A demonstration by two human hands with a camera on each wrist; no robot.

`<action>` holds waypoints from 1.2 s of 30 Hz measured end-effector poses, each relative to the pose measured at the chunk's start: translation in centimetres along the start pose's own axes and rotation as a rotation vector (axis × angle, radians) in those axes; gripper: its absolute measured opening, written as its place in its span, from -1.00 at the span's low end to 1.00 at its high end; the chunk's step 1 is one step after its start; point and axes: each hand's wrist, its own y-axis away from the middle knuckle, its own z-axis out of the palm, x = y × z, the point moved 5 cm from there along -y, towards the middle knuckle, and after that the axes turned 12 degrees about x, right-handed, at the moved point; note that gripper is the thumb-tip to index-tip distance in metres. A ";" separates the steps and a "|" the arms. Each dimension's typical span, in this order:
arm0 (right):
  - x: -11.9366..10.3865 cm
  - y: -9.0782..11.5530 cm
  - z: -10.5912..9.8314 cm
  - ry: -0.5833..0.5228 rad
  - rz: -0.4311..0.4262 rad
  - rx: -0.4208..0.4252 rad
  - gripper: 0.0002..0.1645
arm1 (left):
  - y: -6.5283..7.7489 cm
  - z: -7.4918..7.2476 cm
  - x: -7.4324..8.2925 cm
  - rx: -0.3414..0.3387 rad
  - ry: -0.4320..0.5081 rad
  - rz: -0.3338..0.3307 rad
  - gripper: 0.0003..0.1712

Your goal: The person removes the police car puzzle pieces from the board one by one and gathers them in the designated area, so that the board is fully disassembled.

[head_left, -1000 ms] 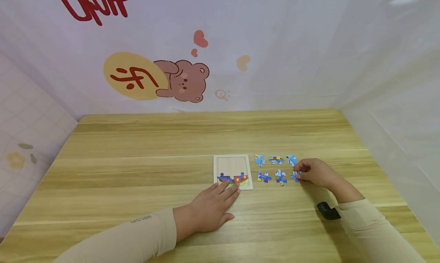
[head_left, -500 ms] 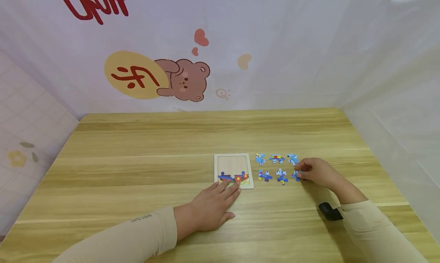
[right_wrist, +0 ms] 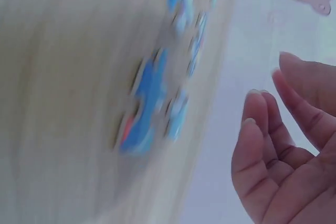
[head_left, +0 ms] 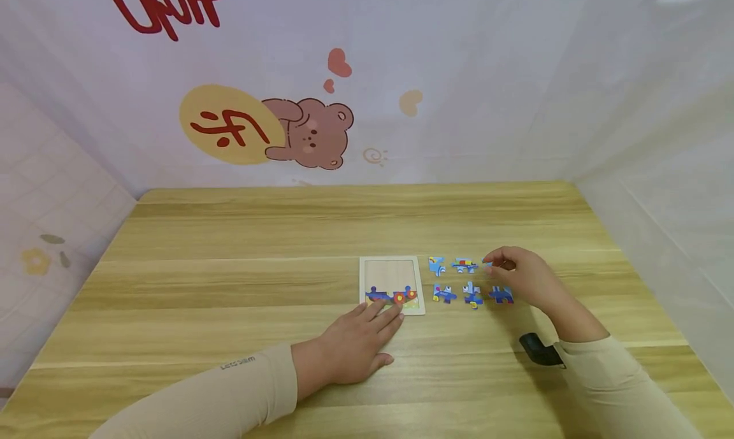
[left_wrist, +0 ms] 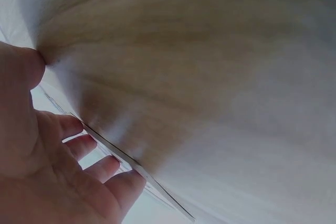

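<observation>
My left hand [head_left: 355,346] lies flat with straight fingers on the lower edge of a wooden puzzle frame [head_left: 362,273]. In the left wrist view, its fingertips touch the frame's edge. Joined jigsaw pieces [head_left: 378,295] fill the frame's lower part; the fingers hide some of them. My right hand [head_left: 524,276] hovers over the top right jigsaw piece [head_left: 487,262], partly covering it. The right wrist view shows thumb and fingers apart, loosely bent, with nothing between them. Below that hand lies a dark blue jigsaw piece [head_left: 501,294] with a red corner.
Several more blue jigsaw pieces lie in two rows right of the frame, among them a top left piece [head_left: 437,266] and a lower middle piece [head_left: 473,294]. White printed sheeting [head_left: 487,107] borders the wooden table [head_left: 229,235] at the back and sides.
My right hand has let go of the lower right piece and moved up and slightly left, over the top right piece. My left hand stays on the frame.
</observation>
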 end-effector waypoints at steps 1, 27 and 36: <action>-0.4 0.0 0.2 -0.005 -0.006 0.008 -0.73 | 0.0 0.0 0.0 0.000 0.002 0.000 -0.27; -9.0 -1.3 7.4 -0.141 -0.113 -0.089 -0.89 | -0.2 0.1 0.2 0.002 -0.064 0.011 -0.27; -10.0 -1.9 9.8 -0.159 -0.108 -0.190 -0.90 | -0.2 0.1 0.1 0.015 -0.078 0.032 -0.27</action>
